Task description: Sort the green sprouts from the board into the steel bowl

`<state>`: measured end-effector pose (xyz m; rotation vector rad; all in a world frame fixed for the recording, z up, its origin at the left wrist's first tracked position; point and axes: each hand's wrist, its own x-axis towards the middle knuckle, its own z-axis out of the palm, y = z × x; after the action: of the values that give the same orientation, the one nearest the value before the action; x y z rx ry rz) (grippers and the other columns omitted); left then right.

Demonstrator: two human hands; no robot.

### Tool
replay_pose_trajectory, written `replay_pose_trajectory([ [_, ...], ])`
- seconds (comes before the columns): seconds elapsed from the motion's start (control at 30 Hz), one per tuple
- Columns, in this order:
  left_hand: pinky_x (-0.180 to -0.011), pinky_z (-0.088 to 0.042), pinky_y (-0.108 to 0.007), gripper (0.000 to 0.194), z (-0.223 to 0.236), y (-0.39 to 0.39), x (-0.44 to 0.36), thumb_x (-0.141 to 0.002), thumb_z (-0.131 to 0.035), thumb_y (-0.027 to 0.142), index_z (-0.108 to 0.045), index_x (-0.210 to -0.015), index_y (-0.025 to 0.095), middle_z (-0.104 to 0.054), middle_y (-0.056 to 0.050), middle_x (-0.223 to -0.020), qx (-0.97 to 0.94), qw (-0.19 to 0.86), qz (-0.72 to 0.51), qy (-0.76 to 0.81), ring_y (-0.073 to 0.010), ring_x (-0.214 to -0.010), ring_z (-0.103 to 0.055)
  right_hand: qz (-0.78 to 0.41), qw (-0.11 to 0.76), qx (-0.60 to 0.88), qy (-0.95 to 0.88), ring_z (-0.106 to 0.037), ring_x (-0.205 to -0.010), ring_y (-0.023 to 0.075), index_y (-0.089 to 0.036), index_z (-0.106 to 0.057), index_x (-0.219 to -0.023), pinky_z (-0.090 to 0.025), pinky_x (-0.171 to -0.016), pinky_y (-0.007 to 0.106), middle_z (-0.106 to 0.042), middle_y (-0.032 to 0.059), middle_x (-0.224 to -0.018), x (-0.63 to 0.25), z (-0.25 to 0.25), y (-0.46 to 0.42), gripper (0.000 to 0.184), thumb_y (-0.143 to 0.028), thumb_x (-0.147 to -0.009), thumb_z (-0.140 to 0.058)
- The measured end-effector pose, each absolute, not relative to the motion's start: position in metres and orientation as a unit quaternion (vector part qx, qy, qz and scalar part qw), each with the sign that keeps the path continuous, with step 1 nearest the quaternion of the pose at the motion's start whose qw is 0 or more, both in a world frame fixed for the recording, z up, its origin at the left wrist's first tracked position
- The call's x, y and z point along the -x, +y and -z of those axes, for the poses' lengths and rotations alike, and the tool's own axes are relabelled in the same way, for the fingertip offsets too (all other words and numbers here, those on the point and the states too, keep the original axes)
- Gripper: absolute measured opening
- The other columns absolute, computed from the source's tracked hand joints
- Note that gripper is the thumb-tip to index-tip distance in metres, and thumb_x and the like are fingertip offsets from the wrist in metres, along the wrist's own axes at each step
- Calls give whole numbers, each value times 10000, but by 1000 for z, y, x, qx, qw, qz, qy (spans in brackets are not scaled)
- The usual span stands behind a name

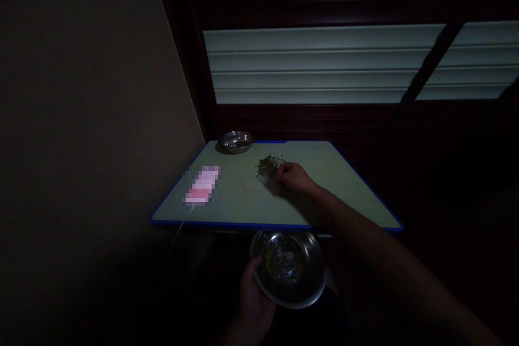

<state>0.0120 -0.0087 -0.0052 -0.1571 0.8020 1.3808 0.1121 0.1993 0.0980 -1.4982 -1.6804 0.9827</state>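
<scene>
My right hand (295, 177) is closed, fingertips down on the tabletop at the edge of a small heap of dark green seeds or beans (267, 163). A pale flat patch (271, 184) lies under and beside the fingers; whether it is a thin sheet in their grip I cannot make out. Below the table's front edge, my left hand (255, 294) grips the rim of a steel bowl (312, 294), thumb over the left side. Inside the bowl shows a smaller round metal shape (284, 259) with greenish bits; the dim light hides details.
A shallow steel dish (236, 143) stands at the table's back left. On the left lies a blurred-out pinkish phone-like object (203, 186) with a white cable (178, 232) hanging off the front. The pale green table (344, 194) has a blue edge; a wall (101, 92) borders it on the left.
</scene>
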Motion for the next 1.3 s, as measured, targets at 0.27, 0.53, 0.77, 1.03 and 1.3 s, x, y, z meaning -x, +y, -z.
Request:
replay_pose_trajectory([
  [0.27, -869, -512, -400, 226, 7, -7, -13, -824, -556, 267, -731, -841, 124, -773, -109, -841, 78, 694, -615, 368, -233, -798, -709, -425, 455, 507, -596, -403, -420, 84, -158, -617, -669, -300, -426, 220, -511, -37, -474, -169, -88, 212, 265, -399, -602, -702],
  [0.53, -859, -518, -395, 180, 6, -6, -9, -808, -567, 224, -731, -805, 149, -771, -78, -798, 57, 671, -636, 376, -217, -769, -706, -262, 506, 533, -626, -510, -586, 134, -172, -608, -588, -380, -596, 260, -583, -9, -573, -182, -77, 217, 168, -334, -618, -578],
  [0.77, -833, -528, -383, 188, 4, -7, -7, -810, -563, 225, -731, -807, 141, -765, -90, -786, 51, 673, -631, 382, -232, -807, -707, -170, 453, 587, -649, -555, -638, 156, -173, -662, -650, -384, -614, 262, -628, 9, -618, -189, -76, 216, 178, -269, -643, -511],
  [1.03, -812, -535, -379, 200, 2, -7, -8, -815, -554, 221, -733, -807, 134, -769, -99, -802, 64, 672, -625, 392, -220, -754, -706, -150, 398, 626, -653, -554, -629, 155, -173, -681, -653, -371, -586, 256, -626, 7, -609, -193, -77, 216, 176, -240, -628, -520],
  [1.3, -838, -529, -379, 203, 2, -6, -8, -816, -551, 217, -735, -803, 134, -771, -101, -821, 67, 668, -629, 393, -224, -787, -707, -172, 413, 613, -651, -554, -619, 147, -172, -680, -664, -390, -599, 252, -641, 2, -622, -191, -75, 219, 172, -249, -646, -527],
])
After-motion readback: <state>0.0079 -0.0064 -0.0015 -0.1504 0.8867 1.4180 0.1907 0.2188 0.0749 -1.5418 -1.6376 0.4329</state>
